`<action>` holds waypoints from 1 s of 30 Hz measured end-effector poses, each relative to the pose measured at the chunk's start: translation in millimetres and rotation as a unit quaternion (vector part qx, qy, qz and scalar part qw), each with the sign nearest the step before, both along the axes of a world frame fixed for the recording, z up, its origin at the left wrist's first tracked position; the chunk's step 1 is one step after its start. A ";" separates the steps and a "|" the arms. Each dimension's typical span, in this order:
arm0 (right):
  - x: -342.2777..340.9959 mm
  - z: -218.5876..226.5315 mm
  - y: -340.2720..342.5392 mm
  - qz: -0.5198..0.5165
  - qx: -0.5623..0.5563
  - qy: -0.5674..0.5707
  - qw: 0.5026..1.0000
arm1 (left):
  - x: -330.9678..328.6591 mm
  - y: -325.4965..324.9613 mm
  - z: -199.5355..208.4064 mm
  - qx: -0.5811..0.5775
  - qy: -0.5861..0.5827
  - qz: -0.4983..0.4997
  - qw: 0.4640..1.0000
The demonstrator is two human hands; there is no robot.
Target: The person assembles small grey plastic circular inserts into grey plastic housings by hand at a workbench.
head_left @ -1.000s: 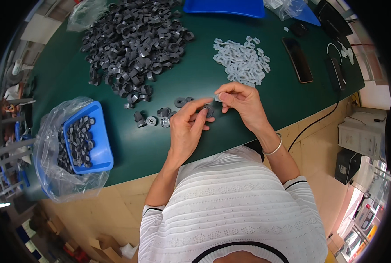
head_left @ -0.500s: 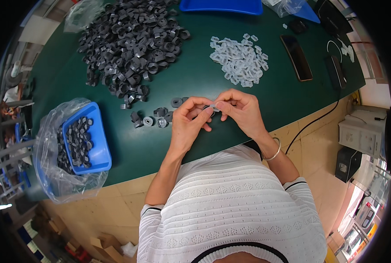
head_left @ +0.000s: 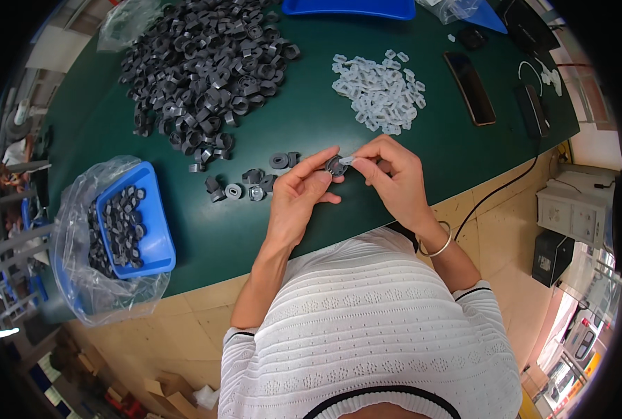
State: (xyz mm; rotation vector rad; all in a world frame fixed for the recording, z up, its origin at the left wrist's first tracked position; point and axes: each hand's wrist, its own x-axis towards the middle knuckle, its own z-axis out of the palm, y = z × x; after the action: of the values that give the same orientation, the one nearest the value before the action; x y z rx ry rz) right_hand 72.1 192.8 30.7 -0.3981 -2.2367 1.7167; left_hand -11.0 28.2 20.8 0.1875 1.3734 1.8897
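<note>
Between its thumb and fingers my left hand (head_left: 299, 197) grips a dark grey ring-shaped plastic part (head_left: 335, 166), its round opening facing up. My right hand (head_left: 397, 178) pinches a small translucent white plastic piece (head_left: 346, 160) at the edge of that opening; whether it sits inside cannot be made out. Just left of my left hand lie several loose grey parts (head_left: 253, 176), and one (head_left: 256, 193) shows a clear piece in its middle. Beyond my hands are a large heap of dark grey parts (head_left: 206, 77) and a smaller pile of translucent white pieces (head_left: 381, 94).
A blue tray (head_left: 159, 237) of dark parts, with a clear plastic bag (head_left: 73, 279) around it, stands at the left table edge. Another blue tray (head_left: 349, 8) is at the back. On the right lie a phone (head_left: 470, 89) and a black device (head_left: 534, 112) with a cable.
My right hand has drawn slightly right and my fingers have parted, so the grey part's round opening and the white piece now show. My left hand keeps its grip.
</note>
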 end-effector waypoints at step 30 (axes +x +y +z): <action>-11.4 -20.1 -10.9 0.065 -0.225 -0.040 0.971 | 17.7 -0.5 -5.3 -0.056 0.159 0.055 0.984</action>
State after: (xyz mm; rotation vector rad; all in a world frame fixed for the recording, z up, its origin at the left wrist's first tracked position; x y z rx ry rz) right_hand 60.7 181.8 10.6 -0.4320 -1.9441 2.3213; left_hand 6.7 27.7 15.5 0.3762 1.7306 1.9240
